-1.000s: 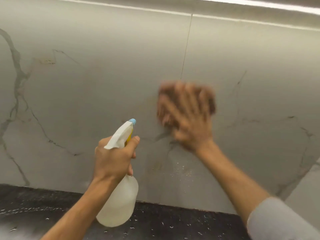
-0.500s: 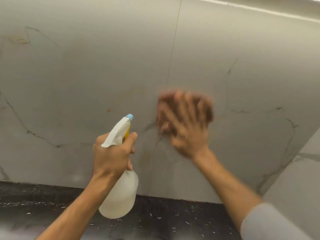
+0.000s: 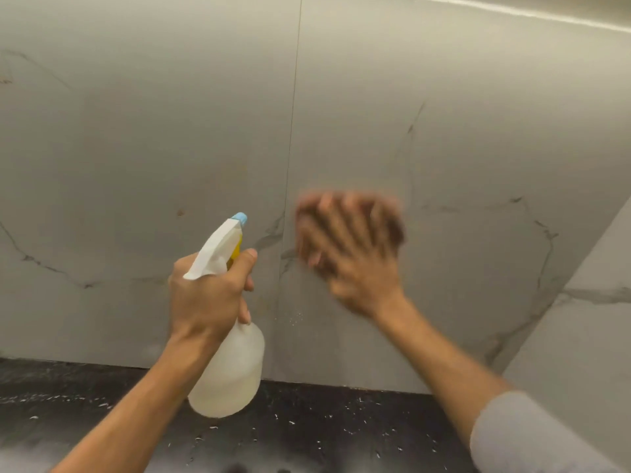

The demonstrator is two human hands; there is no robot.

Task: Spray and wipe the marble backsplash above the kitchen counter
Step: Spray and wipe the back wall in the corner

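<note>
A: Where's the spray bottle (image 3: 228,363)?
B: Left hand (image 3: 208,295) grips its neck, at seven o'clock from the right hand (image 3: 355,257). Contents: cannot tell, the body's cloudy white.
A: And that hand?
B: Spread flat, blurred, pressing a brown cloth (image 3: 392,227) against the marble backsplash (image 3: 170,131).

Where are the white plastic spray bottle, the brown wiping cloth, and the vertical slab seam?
White plastic spray bottle (image 3: 230,373), head view, on its translucent body.
Brown wiping cloth (image 3: 392,230), head view, blurred edge beside the fingers.
Vertical slab seam (image 3: 294,97), head view, on its upper stretch.
</note>
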